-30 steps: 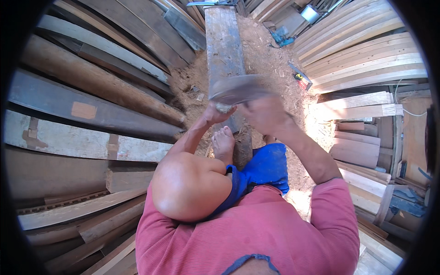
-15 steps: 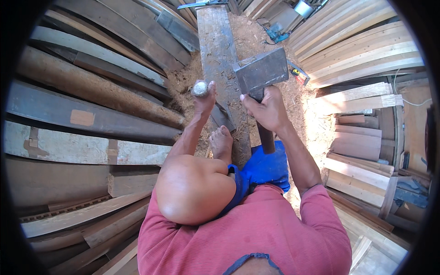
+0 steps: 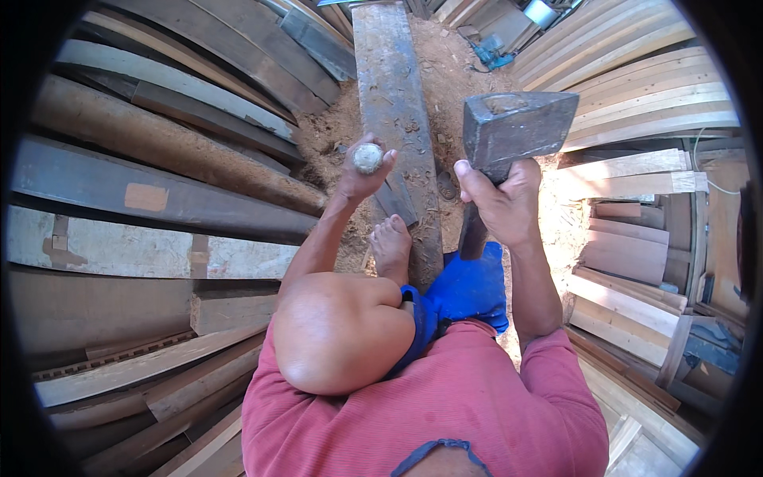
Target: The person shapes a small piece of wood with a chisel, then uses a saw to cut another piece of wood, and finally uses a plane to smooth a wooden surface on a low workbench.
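My left hand is closed around an upright chisel, whose pale, battered round handle end points up at me. The chisel's blade is hidden below the fist. Under it, a dark piece of wood lies on a long plank, next to my bare foot. To the right, my right hand grips a mallet near its head. The mallet's blocky grey-brown head is raised, apart from the chisel, and its dark handle extends below my fist.
Wood shavings cover the floor around the plank. Stacked boards line the left side, and more pale boards stand on the right. A blue power tool lies at the far right.
The mallet in my right hand has moved right, farther from the chisel. My left hand still holds the chisel, and the whole view has shifted slightly.
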A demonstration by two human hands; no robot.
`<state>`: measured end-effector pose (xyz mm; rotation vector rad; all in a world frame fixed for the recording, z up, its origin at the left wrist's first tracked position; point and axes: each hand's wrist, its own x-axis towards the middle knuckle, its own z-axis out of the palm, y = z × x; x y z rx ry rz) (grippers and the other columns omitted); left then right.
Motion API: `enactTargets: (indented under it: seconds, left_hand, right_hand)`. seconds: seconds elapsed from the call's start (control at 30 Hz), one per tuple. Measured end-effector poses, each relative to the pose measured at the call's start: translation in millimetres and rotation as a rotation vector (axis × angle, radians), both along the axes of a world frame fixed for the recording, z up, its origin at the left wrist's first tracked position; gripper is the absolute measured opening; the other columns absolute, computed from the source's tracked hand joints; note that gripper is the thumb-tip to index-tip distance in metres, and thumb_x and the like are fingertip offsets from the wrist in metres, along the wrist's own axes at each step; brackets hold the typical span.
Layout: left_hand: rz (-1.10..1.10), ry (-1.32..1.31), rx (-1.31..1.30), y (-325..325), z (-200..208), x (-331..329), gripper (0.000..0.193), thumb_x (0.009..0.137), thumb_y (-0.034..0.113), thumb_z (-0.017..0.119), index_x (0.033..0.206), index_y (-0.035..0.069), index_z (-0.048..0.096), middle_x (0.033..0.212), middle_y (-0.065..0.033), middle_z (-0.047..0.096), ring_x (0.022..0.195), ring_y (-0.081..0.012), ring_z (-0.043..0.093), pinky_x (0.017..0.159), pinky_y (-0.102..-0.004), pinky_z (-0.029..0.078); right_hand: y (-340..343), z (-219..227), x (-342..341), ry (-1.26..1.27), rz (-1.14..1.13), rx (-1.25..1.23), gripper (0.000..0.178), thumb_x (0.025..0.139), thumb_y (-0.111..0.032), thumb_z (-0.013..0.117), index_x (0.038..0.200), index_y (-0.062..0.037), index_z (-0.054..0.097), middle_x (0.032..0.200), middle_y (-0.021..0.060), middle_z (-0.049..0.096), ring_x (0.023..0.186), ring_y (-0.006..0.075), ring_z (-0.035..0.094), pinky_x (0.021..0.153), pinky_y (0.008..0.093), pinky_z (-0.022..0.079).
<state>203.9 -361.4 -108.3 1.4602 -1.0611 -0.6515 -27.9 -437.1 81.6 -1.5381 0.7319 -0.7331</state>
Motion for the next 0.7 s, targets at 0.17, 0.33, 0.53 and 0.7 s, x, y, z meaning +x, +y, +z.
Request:
enactTargets:
  seconds: [0.17, 0.33, 0.53, 0.7]
  left_hand:
    - [-0.022, -0.025, 0.01, -2, 0, -9, 0.02, 0.087, 0.01, 0.073, 0.082, 0.008, 0.054, 0.073, 0.0015, 0.056, 0.066, -0.0066, 0.056, 0.06, -0.0255, 0.047]
    - [-0.08, -0.141, 0.033, 4, 9, -26, 0.022, 0.085, 0.015, 0.075, 0.083, 0.006, 0.055, 0.073, -0.0009, 0.054, 0.067, -0.0099, 0.051, 0.062, -0.0286, 0.045]
    - [-0.027, -0.134, 0.006, 18, 8, -25, 0.019, 0.086, 0.013, 0.073, 0.082, 0.006, 0.055, 0.072, -0.0002, 0.052, 0.068, -0.0095, 0.046, 0.061, -0.0284, 0.043]
    - [-0.052, -0.126, 0.022, 12, 4, -23, 0.017, 0.085, 0.013, 0.073, 0.084, 0.006, 0.057, 0.073, -0.0003, 0.053, 0.069, -0.0092, 0.048, 0.062, -0.0282, 0.044]
  right_hand:
    - [0, 8, -6, -0.048, -0.073, 0.006, 0.009, 0.087, -0.006, 0.069, 0.081, 0.0003, 0.066, 0.067, 0.0013, 0.064, 0.057, 0.0068, 0.059, 0.051, 0.0245, 0.046]
    - [1, 18, -7, -0.167, -0.14, 0.007, 0.01, 0.087, -0.005, 0.07, 0.08, 0.0003, 0.066, 0.068, 0.0023, 0.064, 0.057, 0.008, 0.06, 0.051, 0.0246, 0.047]
    - [-29, 79, -8, -0.598, -0.13, -0.432, 0.004, 0.092, -0.005, 0.06, 0.094, -0.001, 0.059, 0.071, 0.006, 0.059, 0.062, 0.0173, 0.06, 0.064, 0.0369, 0.053]
    - [-68, 118, -1, -0.365, -0.466, -1.24, 0.018, 0.098, -0.018, 0.054, 0.087, -0.0044, 0.059, 0.086, 0.0111, 0.06, 0.071, 0.0238, 0.063, 0.071, 0.0419, 0.055]
